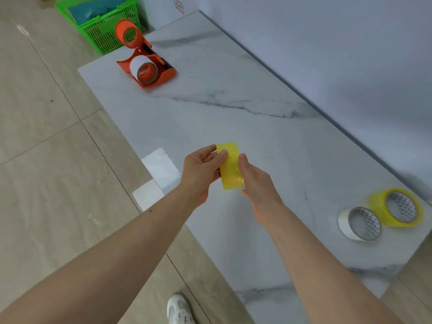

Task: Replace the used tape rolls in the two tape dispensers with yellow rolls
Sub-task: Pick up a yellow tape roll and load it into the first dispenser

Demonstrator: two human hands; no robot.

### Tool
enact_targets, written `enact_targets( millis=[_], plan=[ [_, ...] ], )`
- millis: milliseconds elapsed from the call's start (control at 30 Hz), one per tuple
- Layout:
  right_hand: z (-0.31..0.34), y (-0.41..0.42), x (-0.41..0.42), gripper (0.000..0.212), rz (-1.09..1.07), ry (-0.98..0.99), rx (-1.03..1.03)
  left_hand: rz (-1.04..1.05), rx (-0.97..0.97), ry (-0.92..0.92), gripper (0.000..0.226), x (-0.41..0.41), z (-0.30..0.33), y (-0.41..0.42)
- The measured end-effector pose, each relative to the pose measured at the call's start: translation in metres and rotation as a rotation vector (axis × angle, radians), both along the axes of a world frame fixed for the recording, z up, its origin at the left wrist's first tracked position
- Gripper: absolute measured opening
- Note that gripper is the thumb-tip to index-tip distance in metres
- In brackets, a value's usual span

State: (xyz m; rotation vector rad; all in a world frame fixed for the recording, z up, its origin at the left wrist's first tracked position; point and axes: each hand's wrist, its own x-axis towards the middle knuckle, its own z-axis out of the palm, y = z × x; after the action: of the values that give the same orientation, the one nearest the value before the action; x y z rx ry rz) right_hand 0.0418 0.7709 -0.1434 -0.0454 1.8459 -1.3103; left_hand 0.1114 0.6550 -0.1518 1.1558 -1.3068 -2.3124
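I hold a yellow tape roll (pixel 230 166) edge-on above the marble table (pixel 233 108). My left hand (pixel 201 170) grips its left side with thumb on the face. My right hand (pixel 254 177) grips its right side. An orange dispenser (pixel 153 67) lies at the far left of the table with a white tape roll (pixel 143 69) in it. A second orange dispenser (pixel 128 33) stands just behind it with its hub bare. At the right lie a white roll (pixel 358 223) and another yellow roll (pixel 397 208), side by side.
A green plastic basket (pixel 100 24) stands on the floor beyond the table's far end. A white wall (pixel 327 43) runs along the table's right side. My white shoe (pixel 178 309) is on the tiled floor by the table's near edge.
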Motion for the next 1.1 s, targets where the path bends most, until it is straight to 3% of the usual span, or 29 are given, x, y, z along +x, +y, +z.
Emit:
enact_targets(
  millis=[267, 433, 700, 867, 1100],
  plan=[
    [0.009, -0.06, 0.032, 0.047, 0.006, 0.099, -0.061, 0.016, -0.004, -0.032, 0.044, 0.03, 0.0, -0.059],
    [0.01, -0.091, 0.032, 0.035, -0.071, 0.042, -0.039, -0.004, -0.015, -0.019, 0.052, 0.039, -0.002, -0.076],
    [0.005, -0.14, 0.007, 0.048, -0.064, -0.008, -0.05, -0.05, -0.002, 0.02, 0.054, 0.036, -0.004, -0.109],
    [-0.002, -0.174, -0.013, 0.051, -0.013, -0.042, -0.091, 0.006, -0.034, -0.057, 0.047, 0.019, -0.004, -0.143],
    [-0.012, -0.216, -0.018, 0.031, 0.061, -0.029, -0.124, 0.127, -0.057, -0.163, 0.037, 0.011, -0.009, -0.189]
  ],
)
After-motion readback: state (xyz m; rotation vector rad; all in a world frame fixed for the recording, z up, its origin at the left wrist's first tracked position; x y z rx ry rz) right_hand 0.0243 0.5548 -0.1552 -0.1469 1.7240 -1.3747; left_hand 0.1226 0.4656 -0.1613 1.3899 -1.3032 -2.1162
